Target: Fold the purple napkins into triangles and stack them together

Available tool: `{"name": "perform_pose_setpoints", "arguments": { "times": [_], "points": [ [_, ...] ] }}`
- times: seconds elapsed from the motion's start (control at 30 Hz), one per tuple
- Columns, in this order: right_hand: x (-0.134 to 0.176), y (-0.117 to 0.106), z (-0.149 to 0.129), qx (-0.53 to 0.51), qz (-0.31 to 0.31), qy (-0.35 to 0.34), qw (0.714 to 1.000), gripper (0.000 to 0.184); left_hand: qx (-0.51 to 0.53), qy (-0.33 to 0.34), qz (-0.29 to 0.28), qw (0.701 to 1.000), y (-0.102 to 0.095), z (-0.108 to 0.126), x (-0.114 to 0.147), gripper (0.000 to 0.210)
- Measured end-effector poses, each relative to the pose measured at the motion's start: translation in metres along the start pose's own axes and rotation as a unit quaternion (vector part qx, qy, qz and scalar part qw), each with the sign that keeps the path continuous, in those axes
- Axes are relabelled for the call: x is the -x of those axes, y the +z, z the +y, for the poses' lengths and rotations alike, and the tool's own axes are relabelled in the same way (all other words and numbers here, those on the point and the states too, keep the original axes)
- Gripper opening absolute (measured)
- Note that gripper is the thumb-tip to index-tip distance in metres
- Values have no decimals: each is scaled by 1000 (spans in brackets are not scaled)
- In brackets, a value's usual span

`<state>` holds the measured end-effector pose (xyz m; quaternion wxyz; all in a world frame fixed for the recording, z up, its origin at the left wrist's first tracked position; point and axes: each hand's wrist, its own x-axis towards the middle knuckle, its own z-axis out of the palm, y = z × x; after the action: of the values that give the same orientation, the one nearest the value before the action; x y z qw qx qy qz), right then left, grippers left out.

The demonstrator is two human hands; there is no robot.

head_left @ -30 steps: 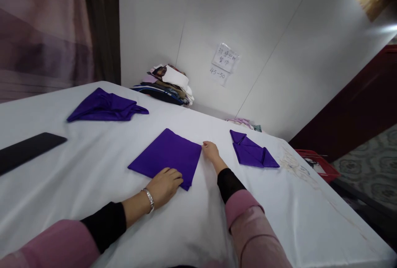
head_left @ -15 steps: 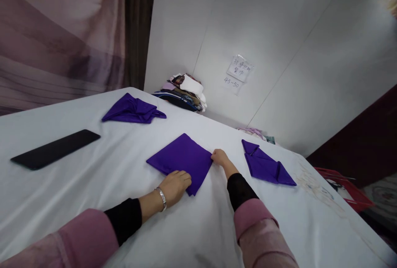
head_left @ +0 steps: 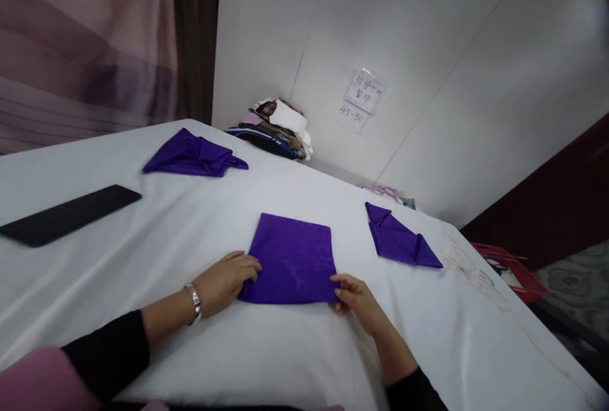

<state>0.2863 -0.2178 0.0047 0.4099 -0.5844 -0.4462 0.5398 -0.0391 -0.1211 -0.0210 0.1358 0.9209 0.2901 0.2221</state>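
A purple cloth napkin (head_left: 292,262), folded into a rough square, lies flat in front of me with one edge toward me. My left hand (head_left: 223,283), wearing a silver bracelet, has its fingers curled over the napkin's left edge near the lower corner; the thumb is hidden. On the opposite side, my right hand (head_left: 356,300) pinches the lower right edge between thumb and fingers. To the right rests a second purple napkin (head_left: 399,238) folded into a pointed shape. Farther back on the left, another purple napkin (head_left: 193,154) lies loosely bunched.
A white cloth covers the table (head_left: 295,354). At left lies a flat black board (head_left: 71,213). Stacked cloths (head_left: 278,129) sit by the back wall, below a handwritten sign (head_left: 364,91). Beyond the right edge is a red basket (head_left: 511,271).
The napkin has turned from a diamond to a square-on position and sits nearer me. Both hands have shifted to its left and right sides. The whole view has moved slightly.
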Motion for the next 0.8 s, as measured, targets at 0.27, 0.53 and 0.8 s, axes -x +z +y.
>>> {"name": "perform_pose_setpoints", "arguments": {
  "times": [0.27,0.53,0.8],
  "points": [
    [20,4,-3,35,-61,-16,997,22,-15,21,-15,1000,8,11,14,49],
    [28,1,5,64,-100,-45,992,45,35,-13,-24,999,-6,34,29,51],
    [11,-1,-12,342,2,-300,891,43,63,-41,-63,995,2,43,-13,39]
  ]
}}
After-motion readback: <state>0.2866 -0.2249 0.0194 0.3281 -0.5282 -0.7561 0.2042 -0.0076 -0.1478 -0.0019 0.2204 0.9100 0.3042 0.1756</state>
